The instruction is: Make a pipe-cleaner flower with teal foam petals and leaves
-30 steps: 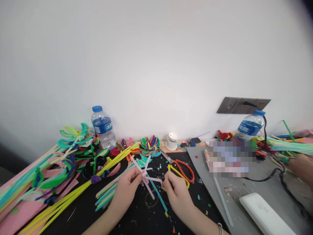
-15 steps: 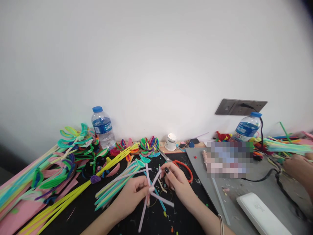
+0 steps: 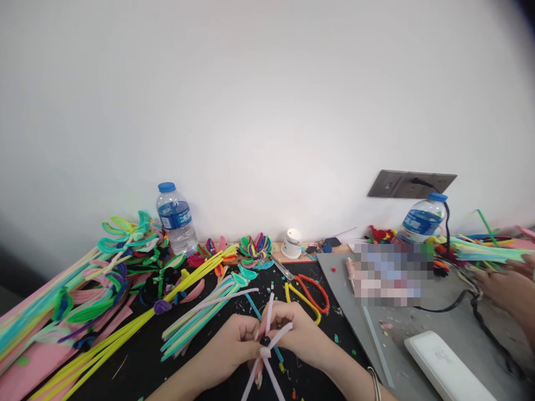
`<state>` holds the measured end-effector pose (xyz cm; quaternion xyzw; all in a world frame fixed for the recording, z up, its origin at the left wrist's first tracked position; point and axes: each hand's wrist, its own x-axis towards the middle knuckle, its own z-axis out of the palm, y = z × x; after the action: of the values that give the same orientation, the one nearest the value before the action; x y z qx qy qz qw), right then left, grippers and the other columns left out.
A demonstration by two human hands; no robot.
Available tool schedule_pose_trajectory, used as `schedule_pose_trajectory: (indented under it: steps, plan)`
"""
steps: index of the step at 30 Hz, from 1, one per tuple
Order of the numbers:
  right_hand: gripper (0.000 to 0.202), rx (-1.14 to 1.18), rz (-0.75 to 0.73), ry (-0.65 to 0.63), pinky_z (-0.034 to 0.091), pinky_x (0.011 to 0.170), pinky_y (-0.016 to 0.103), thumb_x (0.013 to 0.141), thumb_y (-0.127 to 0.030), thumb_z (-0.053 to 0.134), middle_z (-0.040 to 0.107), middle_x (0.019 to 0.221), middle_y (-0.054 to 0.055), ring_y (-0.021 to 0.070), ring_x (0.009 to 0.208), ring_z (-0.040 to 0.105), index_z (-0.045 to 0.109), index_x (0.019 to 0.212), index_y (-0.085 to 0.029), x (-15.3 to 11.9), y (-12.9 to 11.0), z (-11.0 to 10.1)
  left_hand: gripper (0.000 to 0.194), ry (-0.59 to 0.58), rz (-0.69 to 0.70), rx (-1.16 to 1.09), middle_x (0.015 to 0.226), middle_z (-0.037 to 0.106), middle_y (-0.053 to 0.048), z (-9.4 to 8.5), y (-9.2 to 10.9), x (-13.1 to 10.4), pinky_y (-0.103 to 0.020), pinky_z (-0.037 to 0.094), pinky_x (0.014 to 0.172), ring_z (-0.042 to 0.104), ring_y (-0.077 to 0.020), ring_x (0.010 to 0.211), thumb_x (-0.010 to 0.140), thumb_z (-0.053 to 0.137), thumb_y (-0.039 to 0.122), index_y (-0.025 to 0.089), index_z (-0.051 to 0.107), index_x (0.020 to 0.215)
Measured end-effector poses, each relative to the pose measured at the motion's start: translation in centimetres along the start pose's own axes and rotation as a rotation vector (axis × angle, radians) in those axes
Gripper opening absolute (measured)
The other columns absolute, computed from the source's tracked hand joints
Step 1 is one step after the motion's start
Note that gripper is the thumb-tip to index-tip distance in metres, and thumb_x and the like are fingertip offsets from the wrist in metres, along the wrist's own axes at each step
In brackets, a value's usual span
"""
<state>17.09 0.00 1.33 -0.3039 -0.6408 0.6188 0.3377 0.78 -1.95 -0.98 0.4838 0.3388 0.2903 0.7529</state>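
Both hands meet low in the middle of the head view over a black mat (image 3: 225, 384). Between them are pale lilac pipe cleaners (image 3: 273, 379) crossed at one centre, their arms sticking out up and down. My left hand (image 3: 234, 345) pinches them near the crossing from the left. My right hand (image 3: 292, 328), its thumb with a dark nail at the crossing, closes on them from the right. Some fingertips are hidden behind the pipe cleaners. Just behind the hands lie orange-handled scissors (image 3: 311, 292) and a bent yellow pipe cleaner (image 3: 307, 303).
Bundled pipe cleaners (image 3: 200, 317) and finished-looking loops (image 3: 96, 295) crowd the left. Water bottles (image 3: 175, 220) (image 3: 422, 220) and a paper cup (image 3: 291, 243) stand by the wall. A white case (image 3: 447, 362) and black cable (image 3: 493, 328) lie right, near another person's hand (image 3: 507, 284).
My right hand has moved down and left to the crossing, meeting my left. The lilac pipe cleaners have turned and come lower. The yellow bent piece by the scissors is now uncovered.
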Motion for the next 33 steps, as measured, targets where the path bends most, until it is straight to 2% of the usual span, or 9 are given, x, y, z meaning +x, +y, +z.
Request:
schedule_pose_trajectory:
  steps: [5,10,18,22,26,33]
  plan:
    - [0.026,0.136,0.110,0.094,0.030,0.048,0.018,0.063,-0.036,0.072,0.047,0.057,-0.005,0.0062,0.050,0.038,0.060,0.067,-0.014,0.1,0.1,0.5,0.036,0.123,0.034,-0.110,0.044,0.058,0.000,0.1,-0.6,0.3,-0.021,0.040,0.041,0.052,-0.0115,0.037,0.061,0.071,0.043,0.015,0.048,0.060]
    - [0.031,0.213,0.187,0.133,0.022,0.041,0.016,0.062,-0.039,0.073,0.049,0.060,-0.005,0.0045,0.047,0.033,0.058,0.071,-0.014,0.0,0.9,0.8,0.040,0.172,0.073,-0.204,0.041,0.054,0.001,0.2,-0.5,0.4,-0.019,0.039,0.040,0.048,-0.0089,0.035,0.064,0.069,0.045,0.015,0.045,0.055]
    - [0.030,0.364,0.241,0.057,0.020,0.039,0.016,0.066,-0.038,0.071,0.050,0.065,-0.003,0.0031,0.046,0.030,0.057,0.078,-0.014,-0.2,1.1,0.9,0.036,0.118,0.051,-0.270,0.042,0.054,0.001,0.4,-0.8,0.4,-0.018,0.039,0.039,0.045,-0.0065,0.034,0.064,0.070,0.043,0.012,0.053,0.060]
    - [0.028,0.378,0.212,0.076,0.020,0.039,0.016,0.064,-0.033,0.074,0.047,0.060,-0.005,0.0028,0.044,0.030,0.055,0.073,-0.014,-0.2,1.2,0.8,0.039,0.146,0.021,-0.307,0.039,0.053,0.002,0.5,-0.8,0.3,-0.019,0.039,0.037,0.045,-0.0070,0.032,0.059,0.074,0.043,0.014,0.048,0.056]
    - [0.031,0.374,0.213,0.091,0.020,0.039,0.017,0.063,-0.035,0.074,0.045,0.057,-0.006,0.0029,0.043,0.031,0.053,0.070,-0.014,-0.2,0.9,0.9,0.042,0.146,0.014,-0.337,0.039,0.053,0.001,0.7,-0.4,0.1,-0.019,0.039,0.037,0.046,-0.0073,0.033,0.054,0.077,0.042,0.015,0.045,0.053]
    - [0.030,0.301,0.154,0.122,0.021,0.039,0.017,0.064,-0.032,0.073,0.041,0.055,-0.007,0.0035,0.043,0.031,0.050,0.067,-0.014,-0.1,0.8,1.3,0.040,0.142,-0.005,-0.316,0.040,0.055,0.000,0.6,-0.2,0.0,-0.018,0.039,0.038,0.049,-0.0082,0.034,0.057,0.076,0.039,0.014,0.044,0.054]
